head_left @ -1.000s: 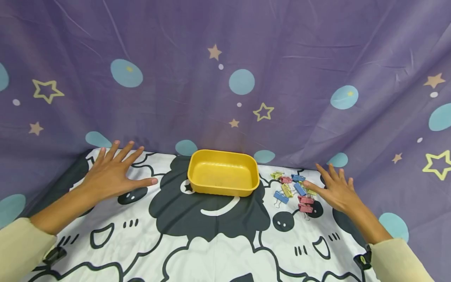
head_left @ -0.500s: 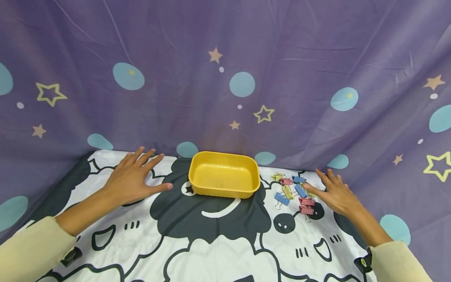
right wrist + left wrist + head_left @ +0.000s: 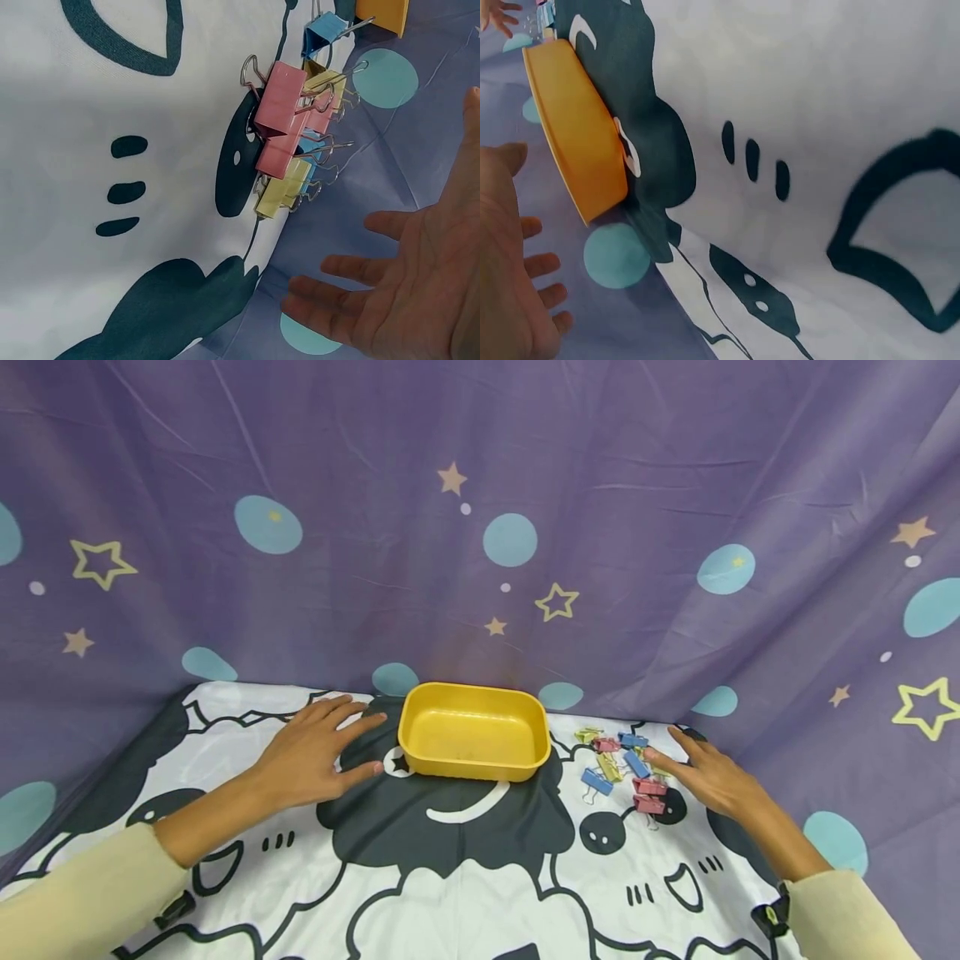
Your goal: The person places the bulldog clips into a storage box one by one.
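Observation:
A yellow plastic tray [image 3: 474, 769] sits in the middle of the cloth near the back, with nothing inside. Just left of it my left hand [image 3: 318, 758] hovers, fingers spread and holding nothing; in the left wrist view a gap separates the fingers from the tray. To the tray's right lies a loose group of colourful binder clips, among them a blue clip [image 3: 597, 781], a yellow clip [image 3: 609, 767] and a red clip [image 3: 649, 804]. My right hand [image 3: 712, 781] is beside the group's right edge. Its fingers are extended and grip nothing, and its thumb hides part of some clips.
A white cloth [image 3: 465, 910] with black cartoon print covers the work surface. Behind and at both sides hangs a purple curtain [image 3: 360, 585] patterned with stars and blue dots, close behind the tray and clips.
My left hand has moved right and slightly nearer, from the cloth's left back edge to beside the tray. The right hand, tray and binder clips stay nearly where they were.

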{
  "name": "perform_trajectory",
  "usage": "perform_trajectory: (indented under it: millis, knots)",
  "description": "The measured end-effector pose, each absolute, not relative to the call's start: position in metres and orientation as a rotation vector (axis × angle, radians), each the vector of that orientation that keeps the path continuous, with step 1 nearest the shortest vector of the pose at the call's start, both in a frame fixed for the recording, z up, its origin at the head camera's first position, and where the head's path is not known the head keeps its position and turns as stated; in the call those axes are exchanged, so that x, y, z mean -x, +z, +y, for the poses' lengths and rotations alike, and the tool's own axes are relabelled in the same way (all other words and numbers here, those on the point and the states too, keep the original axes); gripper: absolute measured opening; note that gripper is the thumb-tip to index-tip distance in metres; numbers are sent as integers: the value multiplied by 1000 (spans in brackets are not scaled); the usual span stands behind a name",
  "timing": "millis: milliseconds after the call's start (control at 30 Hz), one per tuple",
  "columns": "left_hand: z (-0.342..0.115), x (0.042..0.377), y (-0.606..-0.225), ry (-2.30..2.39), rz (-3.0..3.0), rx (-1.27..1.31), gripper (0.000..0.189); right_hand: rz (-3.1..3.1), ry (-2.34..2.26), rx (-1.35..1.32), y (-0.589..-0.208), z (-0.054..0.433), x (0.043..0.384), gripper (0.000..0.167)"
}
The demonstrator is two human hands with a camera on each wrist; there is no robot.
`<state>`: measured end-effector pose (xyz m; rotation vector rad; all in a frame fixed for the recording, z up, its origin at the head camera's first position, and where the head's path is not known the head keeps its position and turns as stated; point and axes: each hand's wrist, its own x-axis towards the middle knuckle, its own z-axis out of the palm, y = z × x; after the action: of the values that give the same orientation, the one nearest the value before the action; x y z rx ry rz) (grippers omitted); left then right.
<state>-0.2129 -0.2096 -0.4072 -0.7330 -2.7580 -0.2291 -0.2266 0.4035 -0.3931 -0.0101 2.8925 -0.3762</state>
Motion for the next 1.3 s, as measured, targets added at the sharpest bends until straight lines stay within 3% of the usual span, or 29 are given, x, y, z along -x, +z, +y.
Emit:
perform_trajectory:
  millis: [700, 1300]
  knots:
    - [-178, 223, -424, -385, -2497, 1067, 31, 2813, -427, -89, -400, 403, 219, 113]
    - [-167, 225, -428, -394, -2412, 1153, 24, 2719, -807, -201, -417, 389, 196, 107]
